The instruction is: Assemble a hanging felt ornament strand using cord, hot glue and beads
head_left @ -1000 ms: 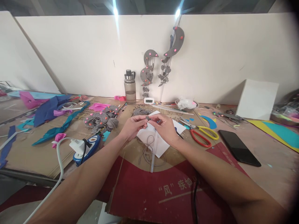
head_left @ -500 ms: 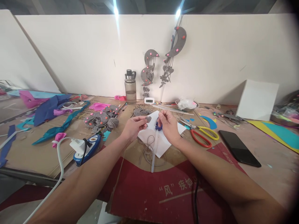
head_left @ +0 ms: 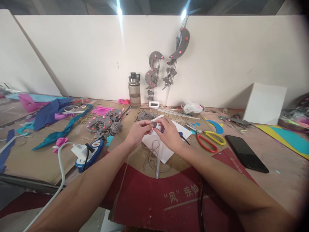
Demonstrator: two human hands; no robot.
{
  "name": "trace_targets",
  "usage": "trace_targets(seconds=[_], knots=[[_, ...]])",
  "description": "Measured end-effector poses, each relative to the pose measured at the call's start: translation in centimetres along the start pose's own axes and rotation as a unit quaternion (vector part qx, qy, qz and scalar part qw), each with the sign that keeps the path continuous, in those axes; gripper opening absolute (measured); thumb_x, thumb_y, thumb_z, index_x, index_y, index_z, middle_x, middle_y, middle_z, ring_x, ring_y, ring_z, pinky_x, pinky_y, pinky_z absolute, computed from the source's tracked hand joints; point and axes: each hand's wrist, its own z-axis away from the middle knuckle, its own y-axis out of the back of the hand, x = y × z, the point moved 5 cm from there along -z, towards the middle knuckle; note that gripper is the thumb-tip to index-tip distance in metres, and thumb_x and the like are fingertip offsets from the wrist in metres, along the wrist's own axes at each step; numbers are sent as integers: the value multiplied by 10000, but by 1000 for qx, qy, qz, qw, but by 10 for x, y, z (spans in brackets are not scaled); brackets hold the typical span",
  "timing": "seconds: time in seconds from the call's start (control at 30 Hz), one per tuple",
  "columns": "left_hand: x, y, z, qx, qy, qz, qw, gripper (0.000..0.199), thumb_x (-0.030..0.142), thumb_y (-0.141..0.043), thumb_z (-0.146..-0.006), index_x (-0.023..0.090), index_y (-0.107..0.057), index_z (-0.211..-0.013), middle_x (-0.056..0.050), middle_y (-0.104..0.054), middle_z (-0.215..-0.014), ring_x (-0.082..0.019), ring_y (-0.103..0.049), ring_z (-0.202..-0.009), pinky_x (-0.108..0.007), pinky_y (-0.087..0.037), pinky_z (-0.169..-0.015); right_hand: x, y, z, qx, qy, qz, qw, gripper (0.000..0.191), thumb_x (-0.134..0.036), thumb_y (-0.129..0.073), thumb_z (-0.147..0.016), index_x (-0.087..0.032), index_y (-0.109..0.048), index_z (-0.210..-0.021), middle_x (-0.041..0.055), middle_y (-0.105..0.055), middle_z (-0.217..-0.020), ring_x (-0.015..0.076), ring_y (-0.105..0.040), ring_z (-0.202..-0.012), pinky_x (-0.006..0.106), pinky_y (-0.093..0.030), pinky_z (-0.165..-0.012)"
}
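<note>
Over a white paper sheet, my left hand pinches a small grey piece. My right hand meets it from the other side, its fingertips closed at the same piece. Below the hands a clear glue stick lies across the sheet, its upper part near a blue tool that my right hand mostly hides. A loose grey cord is coiled beside the stick.
Scissors with red and yellow handles and a black phone lie to the right. On the left are grey felt pieces and a blue power strip. A bottle stands behind, near hanging grey moons.
My right hand has moved left and down to the grey piece, and its fingertips now meet my left hand's. The hanging moon at the right has swung slightly left.
</note>
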Motion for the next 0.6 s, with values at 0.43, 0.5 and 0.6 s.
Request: trace_targets(seconds=[0.43, 0.5, 0.6], knots=[[0, 2, -2, 10, -15, 1, 1000, 280, 307, -785, -635, 129, -634, -790, 7, -600, -671, -66, -516, -565, -221, -404, -583, 26, -15, -2, -1, -248, -311, 918, 245, -390, -690, -712, -175, -615, -803, -20, -611, -613, 113, -539, -480, 259, -434, -453], [3, 3, -2, 10, -12, 3, 1000, 264, 317, -777, -642, 118, -632, -738, 0, -598, -648, -63, -505, -551, -218, -404, -573, 26, -13, -3, -13, -240, -280, 929, 219, -382, -656, -748, -177, -620, -813, -12, -618, -641, 118, -543, -500, 264, -427, -469], [4, 14, -6, 56, 5, 15, 998, 270, 310, -785, -615, 119, -619, -708, -8, -603, -612, -75, -517, -533, -223, -412, -554, 22, -6, -7, -12, -175, -145, 974, 144, -323, -624, -792, -195, -632, -857, 4, -650, -761, 128, -558, -616, 285, -444, -590]])
